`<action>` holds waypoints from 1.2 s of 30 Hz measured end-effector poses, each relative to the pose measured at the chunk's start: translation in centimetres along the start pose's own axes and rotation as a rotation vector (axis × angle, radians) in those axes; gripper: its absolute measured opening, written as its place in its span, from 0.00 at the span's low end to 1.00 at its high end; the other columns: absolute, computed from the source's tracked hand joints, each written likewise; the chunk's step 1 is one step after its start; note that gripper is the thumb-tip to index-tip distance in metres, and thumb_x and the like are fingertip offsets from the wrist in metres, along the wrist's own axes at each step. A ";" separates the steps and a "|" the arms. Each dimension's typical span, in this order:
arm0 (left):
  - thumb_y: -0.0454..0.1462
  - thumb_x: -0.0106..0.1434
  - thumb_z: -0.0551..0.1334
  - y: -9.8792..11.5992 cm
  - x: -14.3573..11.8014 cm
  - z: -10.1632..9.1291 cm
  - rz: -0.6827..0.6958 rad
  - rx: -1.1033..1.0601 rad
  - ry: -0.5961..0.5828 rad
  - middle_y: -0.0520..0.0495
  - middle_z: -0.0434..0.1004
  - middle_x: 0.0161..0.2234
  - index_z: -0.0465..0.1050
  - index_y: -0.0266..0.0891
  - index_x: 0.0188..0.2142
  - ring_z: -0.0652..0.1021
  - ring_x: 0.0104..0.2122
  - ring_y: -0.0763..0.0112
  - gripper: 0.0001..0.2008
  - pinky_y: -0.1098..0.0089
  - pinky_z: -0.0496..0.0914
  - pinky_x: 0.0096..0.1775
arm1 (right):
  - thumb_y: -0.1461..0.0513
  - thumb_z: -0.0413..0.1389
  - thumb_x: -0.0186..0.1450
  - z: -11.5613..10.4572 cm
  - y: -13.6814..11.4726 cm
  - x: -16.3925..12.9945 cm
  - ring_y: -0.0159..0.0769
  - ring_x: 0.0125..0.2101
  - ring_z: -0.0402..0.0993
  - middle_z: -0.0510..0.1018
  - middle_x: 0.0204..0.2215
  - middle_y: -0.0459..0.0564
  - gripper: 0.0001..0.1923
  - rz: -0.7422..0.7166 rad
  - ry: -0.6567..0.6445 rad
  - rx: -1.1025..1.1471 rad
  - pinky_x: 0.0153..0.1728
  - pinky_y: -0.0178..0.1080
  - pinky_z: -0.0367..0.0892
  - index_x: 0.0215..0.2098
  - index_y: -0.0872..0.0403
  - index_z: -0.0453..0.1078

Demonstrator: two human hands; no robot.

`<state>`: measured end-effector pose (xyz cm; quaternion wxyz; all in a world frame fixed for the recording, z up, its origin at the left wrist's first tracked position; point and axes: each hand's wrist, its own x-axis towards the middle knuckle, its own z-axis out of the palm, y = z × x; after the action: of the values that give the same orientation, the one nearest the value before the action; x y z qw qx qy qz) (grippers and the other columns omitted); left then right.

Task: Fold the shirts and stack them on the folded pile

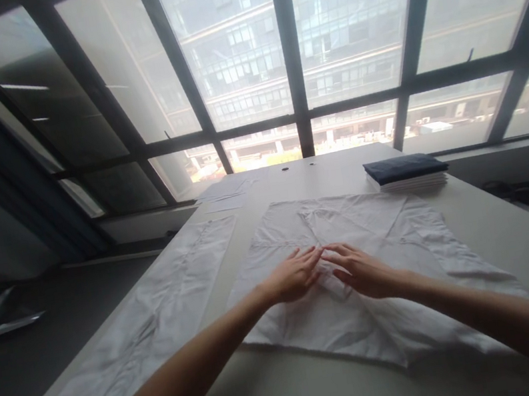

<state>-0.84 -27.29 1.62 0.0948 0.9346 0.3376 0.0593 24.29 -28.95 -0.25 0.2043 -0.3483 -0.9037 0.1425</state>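
Note:
A white shirt [376,233] lies spread flat on the pale table [496,220] in front of me. My left hand [293,275] rests palm down on the middle of the shirt, fingers stretched out and pointing right. My right hand [362,270] lies flat beside it, fingers pointing left. The fingertips of both hands almost meet over the shirt's centre. Neither hand grips the cloth.
A second white garment [154,324] lies along the table's left edge. A stack of folded clothes with a dark blue piece on top [406,173] sits at the far right. Papers [225,191] lie at the far end. Large windows stand behind the table.

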 end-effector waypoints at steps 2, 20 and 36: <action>0.48 0.77 0.48 0.1 -0.4 1.1 -0.023 0.038 -0.095 0.38 0.43 0.73 0.38 0.41 0.75 0.47 0.72 0.55 0.33 0.49 0.44 0.68 | 0.50 0.45 0.75 0.4 0.0 -0.7 0.52 0.72 0.44 0.51 0.72 0.63 0.34 -0.035 -0.174 -0.013 0.68 0.60 0.47 0.74 0.56 0.50; 0.53 0.77 0.43 -1.3 -1.4 0.6 -0.113 0.063 -0.112 0.35 0.41 0.73 0.38 0.36 0.75 0.46 0.73 0.56 0.36 0.49 0.41 0.68 | 0.42 0.46 0.73 -0.7 -2.0 -3.1 0.52 0.73 0.39 0.46 0.73 0.63 0.42 -0.123 -0.331 0.026 0.68 0.63 0.28 0.76 0.52 0.40; 0.51 0.77 0.45 -1.1 -1.5 0.5 -0.121 0.039 -0.113 0.37 0.39 0.74 0.38 0.39 0.75 0.43 0.72 0.52 0.34 0.46 0.44 0.68 | 0.47 0.46 0.75 -4.3 -4.0 -6.9 0.49 0.72 0.46 0.54 0.72 0.55 0.34 -0.109 -0.387 0.171 0.70 0.60 0.33 0.75 0.46 0.47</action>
<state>-2.56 -27.52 0.87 0.0988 0.9160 0.3887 -0.0062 28.72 -36.07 3.25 0.0632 -0.2466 -0.9282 0.2715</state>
